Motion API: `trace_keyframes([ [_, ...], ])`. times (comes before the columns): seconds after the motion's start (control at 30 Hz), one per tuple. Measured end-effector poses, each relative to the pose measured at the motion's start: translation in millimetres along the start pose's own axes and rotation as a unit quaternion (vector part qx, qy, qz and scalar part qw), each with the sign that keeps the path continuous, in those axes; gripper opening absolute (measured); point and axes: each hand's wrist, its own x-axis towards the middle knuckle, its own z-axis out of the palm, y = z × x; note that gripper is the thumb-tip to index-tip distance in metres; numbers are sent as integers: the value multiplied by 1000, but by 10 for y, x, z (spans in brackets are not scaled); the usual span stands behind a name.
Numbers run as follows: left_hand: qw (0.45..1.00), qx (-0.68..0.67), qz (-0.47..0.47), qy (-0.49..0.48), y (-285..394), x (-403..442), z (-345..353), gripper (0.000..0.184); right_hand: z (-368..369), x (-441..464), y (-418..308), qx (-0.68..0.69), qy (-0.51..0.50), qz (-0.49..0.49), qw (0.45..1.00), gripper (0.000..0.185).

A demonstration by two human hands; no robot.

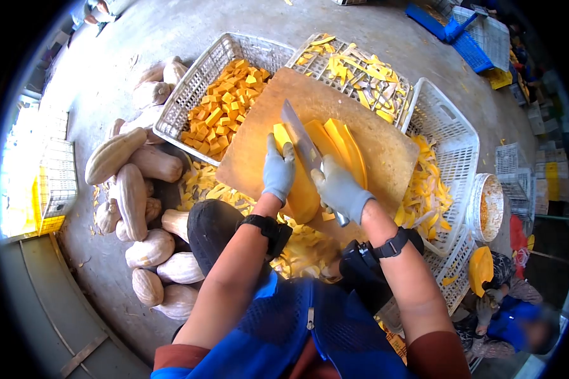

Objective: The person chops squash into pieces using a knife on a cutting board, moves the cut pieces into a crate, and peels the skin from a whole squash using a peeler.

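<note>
While the left hand (279, 170) rests slightly spread fingers on the pumpkin (302, 199) beneath, the right hand (342, 191) curls its fingers around the knife (301, 136).

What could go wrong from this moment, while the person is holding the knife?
First, the left hand is close to the blade of the knife in the right hand, so a slip could injure it. Second, the pumpkin piece under the left hand looks curved and might roll. Third, the cutting board overlaps the crate of orange cubes in this view; its support is hidden, so it may tilt under pressure.
</note>
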Motion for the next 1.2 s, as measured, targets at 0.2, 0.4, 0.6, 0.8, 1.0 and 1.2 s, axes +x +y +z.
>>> trace_keyframes([
  [0.2,998,21,-28,-43,61,-58,-103,66,299,575,227,-122,84,-66,987,33],
  [0.4,998,-25,-16,-49,-5,14,-96,73,366,687,158,-54,51,-27,997,34],
  [0.6,999,-22,-18,-39,69,19,-118,69,-29,58,-48,14,-43,23,999,29],
  [0.8,1000,3,-19,-8,52,11,-44,64,-7,-781,153,-26,-70,91,993,28],
  [1.0,1000,-2,-7,12,55,-8,-60,60,502,-571,740,-50,3,22,998,31],
  [1.2,1000,-22,11,11,-47,58,-79,59,1123,-452,1201,-47,145,-52,987,32],
])
